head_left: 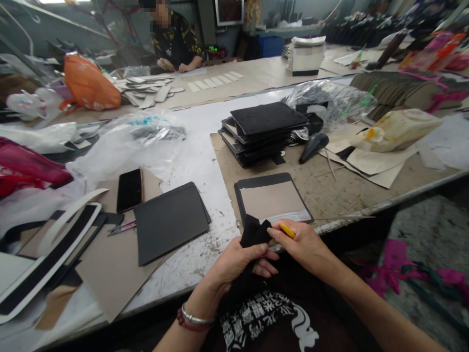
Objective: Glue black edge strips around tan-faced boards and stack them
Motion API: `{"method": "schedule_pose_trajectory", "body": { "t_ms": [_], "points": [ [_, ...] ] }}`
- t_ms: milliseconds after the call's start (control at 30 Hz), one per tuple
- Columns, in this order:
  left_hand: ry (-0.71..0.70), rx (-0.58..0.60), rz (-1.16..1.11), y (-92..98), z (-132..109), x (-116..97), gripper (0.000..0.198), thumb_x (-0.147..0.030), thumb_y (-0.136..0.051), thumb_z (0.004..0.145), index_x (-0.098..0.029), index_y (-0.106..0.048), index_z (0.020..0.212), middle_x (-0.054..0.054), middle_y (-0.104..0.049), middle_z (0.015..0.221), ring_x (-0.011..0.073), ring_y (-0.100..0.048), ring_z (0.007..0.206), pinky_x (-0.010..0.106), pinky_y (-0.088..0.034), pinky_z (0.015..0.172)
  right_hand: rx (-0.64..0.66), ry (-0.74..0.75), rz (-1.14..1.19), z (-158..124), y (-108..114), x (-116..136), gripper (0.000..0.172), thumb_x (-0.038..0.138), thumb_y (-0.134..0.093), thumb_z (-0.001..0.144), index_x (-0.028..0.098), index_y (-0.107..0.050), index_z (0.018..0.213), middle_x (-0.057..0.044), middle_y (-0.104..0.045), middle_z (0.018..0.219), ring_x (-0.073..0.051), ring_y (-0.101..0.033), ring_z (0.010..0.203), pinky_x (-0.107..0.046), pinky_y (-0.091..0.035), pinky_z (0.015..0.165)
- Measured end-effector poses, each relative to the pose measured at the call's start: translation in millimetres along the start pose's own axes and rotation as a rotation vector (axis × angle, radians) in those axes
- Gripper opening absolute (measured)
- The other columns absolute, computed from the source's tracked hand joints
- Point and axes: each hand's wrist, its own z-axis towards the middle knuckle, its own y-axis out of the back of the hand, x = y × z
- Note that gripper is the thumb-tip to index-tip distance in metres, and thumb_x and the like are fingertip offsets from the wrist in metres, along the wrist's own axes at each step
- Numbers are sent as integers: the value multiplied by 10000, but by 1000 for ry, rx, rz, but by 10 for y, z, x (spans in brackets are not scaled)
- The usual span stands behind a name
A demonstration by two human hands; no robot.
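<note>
My left hand (240,261) is closed on a piece of black cloth (254,231), which sticks up between my two hands at the table's near edge. My right hand (300,243) is pinched round a small yellow tool (287,231) and touches the cloth. Just beyond my hands lies a black-edged panel with a brown cardboard face (271,199). A flat black panel (169,221) lies to the left of it.
A stack of black panels (261,133) stands mid-table, with a black phone (129,189) and small snips (122,227) at left. Plastic bags, cardboard sheets and white-edged strips crowd the left side. Another person (175,41) sits at the far side.
</note>
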Motion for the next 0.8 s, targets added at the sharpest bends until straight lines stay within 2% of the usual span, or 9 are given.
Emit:
{"method": "schedule_pose_trajectory", "body": {
  "t_ms": [133,233,367,467,600,700,800],
  "points": [
    [17,-64,-8,91,-50,-5,401,-340,-739,666,-44,-618,909,180,-685,849,213,-670,648,275,-545,592,-106,40,-27,45,46,-41,234,357,-462,836,207,-517,664,7,-511,653,-139,-471,629,-261,-375,601],
    [24,-159,31,147,-139,-13,412,-363,-750,648,-46,-618,876,179,-689,813,211,-667,641,274,-544,598,-177,3,27,45,121,-91,230,405,-475,819,211,-509,700,2,-491,658,-143,-467,629,-256,-384,568],
    [6,-277,130,216,-262,35,396,-421,-762,599,-88,-614,752,105,-676,651,152,-615,511,233,-499,513,-173,-108,119,-66,195,-220,241,448,-498,800,208,-509,785,19,-462,649,-124,-435,570,-244,-382,520],
    [-30,-343,217,248,-308,77,355,-434,-742,604,-125,-593,697,33,-623,525,98,-517,408,189,-388,405,-145,-166,133,-191,214,-323,243,446,-531,766,209,-481,757,33,-433,638,-110,-402,533,-237,-363,485],
    [-53,-369,314,232,-275,28,343,-451,-709,622,-147,-554,655,-26,-524,414,64,-406,367,175,-277,376,-79,-230,144,-277,252,-410,240,436,-508,781,219,-421,723,61,-340,585,-94,-319,480,-229,-288,429],
    [-78,-369,328,194,-187,-91,341,-457,-692,625,-158,-530,657,-31,-518,424,72,-411,395,185,-295,405,-100,-235,175,-234,330,-407,230,425,-493,800,225,-400,735,82,-296,550,-85,-277,446,-226,-262,421],
    [-126,-379,343,164,-62,-236,327,-437,-697,614,-162,-527,664,-27,-531,460,87,-437,430,201,-325,433,-155,-180,163,-119,442,-344,229,426,-502,799,227,-407,735,85,-308,534,-87,-295,439,-231,-278,438]
  ]
}}
